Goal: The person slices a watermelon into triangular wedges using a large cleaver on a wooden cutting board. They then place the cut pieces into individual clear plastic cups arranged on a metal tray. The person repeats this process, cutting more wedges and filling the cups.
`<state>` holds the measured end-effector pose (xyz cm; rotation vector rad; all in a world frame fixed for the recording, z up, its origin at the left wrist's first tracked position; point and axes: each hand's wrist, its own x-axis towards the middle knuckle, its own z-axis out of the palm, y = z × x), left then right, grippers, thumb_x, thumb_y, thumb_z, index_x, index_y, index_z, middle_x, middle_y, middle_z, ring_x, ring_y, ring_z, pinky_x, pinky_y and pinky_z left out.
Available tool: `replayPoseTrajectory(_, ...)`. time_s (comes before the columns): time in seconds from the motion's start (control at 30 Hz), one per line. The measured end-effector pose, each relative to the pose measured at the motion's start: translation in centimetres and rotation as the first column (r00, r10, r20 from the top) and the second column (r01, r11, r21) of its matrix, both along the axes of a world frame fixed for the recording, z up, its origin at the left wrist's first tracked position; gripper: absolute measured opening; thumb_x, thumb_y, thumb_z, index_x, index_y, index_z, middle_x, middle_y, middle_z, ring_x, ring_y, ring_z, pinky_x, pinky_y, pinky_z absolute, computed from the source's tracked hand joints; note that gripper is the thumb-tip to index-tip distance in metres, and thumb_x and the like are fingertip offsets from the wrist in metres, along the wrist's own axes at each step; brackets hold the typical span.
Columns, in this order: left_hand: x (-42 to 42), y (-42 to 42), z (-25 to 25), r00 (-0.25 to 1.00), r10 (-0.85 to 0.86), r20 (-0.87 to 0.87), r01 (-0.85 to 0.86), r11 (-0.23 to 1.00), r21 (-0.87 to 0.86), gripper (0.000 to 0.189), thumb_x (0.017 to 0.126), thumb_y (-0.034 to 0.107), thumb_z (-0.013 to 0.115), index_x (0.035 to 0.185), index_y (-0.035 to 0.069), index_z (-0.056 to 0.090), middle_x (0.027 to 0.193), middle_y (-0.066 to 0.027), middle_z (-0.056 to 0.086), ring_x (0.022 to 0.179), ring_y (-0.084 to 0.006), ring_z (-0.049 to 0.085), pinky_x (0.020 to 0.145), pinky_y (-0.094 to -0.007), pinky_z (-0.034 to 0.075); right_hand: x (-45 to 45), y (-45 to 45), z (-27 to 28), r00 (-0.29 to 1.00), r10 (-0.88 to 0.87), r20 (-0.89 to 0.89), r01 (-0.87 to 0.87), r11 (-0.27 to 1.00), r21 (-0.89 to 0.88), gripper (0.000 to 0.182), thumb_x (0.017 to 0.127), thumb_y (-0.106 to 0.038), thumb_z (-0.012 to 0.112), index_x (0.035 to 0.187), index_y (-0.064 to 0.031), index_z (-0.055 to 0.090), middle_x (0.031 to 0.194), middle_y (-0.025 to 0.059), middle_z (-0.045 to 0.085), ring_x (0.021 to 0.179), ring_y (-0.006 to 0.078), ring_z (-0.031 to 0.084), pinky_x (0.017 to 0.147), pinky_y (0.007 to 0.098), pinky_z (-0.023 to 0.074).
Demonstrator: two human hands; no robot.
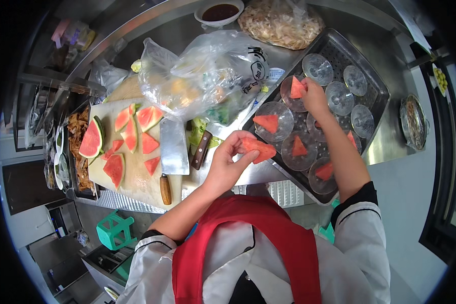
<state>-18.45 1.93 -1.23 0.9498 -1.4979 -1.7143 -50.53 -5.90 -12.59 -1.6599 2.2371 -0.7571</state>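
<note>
My left hand (pixel 231 161) grips watermelon pieces (pixel 259 149) between thumb and fingers, just left of a dark perforated metal tray (pixel 378 89). Over a glass dish at the tray's far left side, my right hand (pixel 314 97) pinches a watermelon wedge (pixel 297 88). Several clear glass dishes stand in the tray. Nearer ones hold red wedges, such as the glass dish (pixel 283 129) with its wedge (pixel 268 123); those on the right, like one glass dish (pixel 355 80), hold none. A cutting board (pixel 136 182) carries a rind-on watermelon chunk (pixel 91 140) and several cut pieces.
A cleaver (pixel 174 146) lies on the board's right edge, near a brown knife handle (pixel 201 150). Behind are a filled plastic bag (pixel 209 72), a bowl of dark sauce (pixel 220 13) and a bag of pale sliced food (pixel 281 24). A green stool (pixel 115 230) stands below left.
</note>
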Motion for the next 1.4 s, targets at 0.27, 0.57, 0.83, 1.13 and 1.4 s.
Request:
replayPoseTrajectory(0.27, -2.6, -0.8, -1.4, 0.999, -0.029, 0.027, 0.029, 1.0, 0.005, 0.03, 0.088, 0.0, 0.068, 0.116, 0.003, 0.057, 0.093, 0.0013, 0.063, 0.083, -0.0049, 0.055, 0.077, -0.022, 0.044, 0.7, 0.8, 0.7, 0.981, 0.052, -0.186, -0.083, 0.983, -0.164, 0.029, 0.08, -0.003, 0.061, 0.109, -0.0004, 0.058, 0.109, 0.0169, 0.062, 0.107, 0.0356, 0.06, 0.091, 0.0439, 0.049)
replayPoseTrajectory(0.57, -7.2, -5.2, -3.5, 0.97, -0.053, 0.236, 0.105, 0.971, -0.215, 0.029, 0.086, 0.003, 0.07, 0.112, 0.003, 0.058, 0.09, -0.0053, 0.064, 0.082, -0.012, 0.06, 0.073, -0.0269, 0.049, 0.6, 5.2, 6.1, 0.836, 0.186, 0.516, -0.195, 0.98, -0.037, 0.031, 0.087, -0.007, 0.066, 0.116, -0.0012, 0.06, 0.112, 0.0112, 0.065, 0.099, 0.0201, 0.062, 0.086, 0.0305, 0.0495)
replayPoseTrajectory(0.83, -12.4, -7.2, -2.5, 0.913, -0.085, 0.398, 0.282, 0.838, -0.467, 0.032, 0.079, 0.013, 0.075, 0.105, 0.005, 0.06, 0.083, -0.0127, 0.062, 0.074, -0.0282, 0.062, 0.066, -0.0377, 0.048, 1.1, 8.4, 6.4, 0.698, 0.333, 0.634, -0.331, 0.935, -0.127, 0.042, 0.084, -0.006, 0.073, 0.123, -0.0017, 0.059, 0.111, 0.0058, 0.066, 0.095, 0.0131, 0.063, 0.082, 0.0272, 0.0506)
replayPoseTrajectory(1.13, -15.8, -9.7, -4.3, 0.871, 0.215, 0.442, 0.188, 0.684, -0.705, 0.043, 0.073, 0.011, 0.078, 0.11, 0.002, 0.06, 0.103, -0.0109, 0.061, 0.095, -0.0276, 0.06, 0.082, -0.0373, 0.049, -6.6, 3.3, 4.7, 0.623, 0.188, 0.759, -0.118, 0.982, -0.147, 0.026, 0.083, 0.001, 0.07, 0.107, -0.0026, 0.063, 0.095, 0.0012, 0.067, 0.086, 0.0086, 0.062, 0.079, 0.0251, 0.0504)
replayPoseTrajectory(1.4, -19.2, -12.0, -7.8, 0.677, 0.341, 0.652, 0.582, 0.293, -0.759, 0.036, 0.077, 0.022, 0.069, 0.11, 0.009, 0.062, 0.121, -0.0084, 0.055, 0.117, -0.0252, 0.049, 0.098, -0.0369, 0.039, -11.2, -5.0, 0.1, 0.906, 0.074, 0.418, -0.056, 0.997, -0.054, 0.021, 0.078, 0.0, 0.072, 0.097, -0.0035, 0.064, 0.085, 0.0031, 0.067, 0.076, 0.0121, 0.062, 0.073, 0.0276, 0.0513)
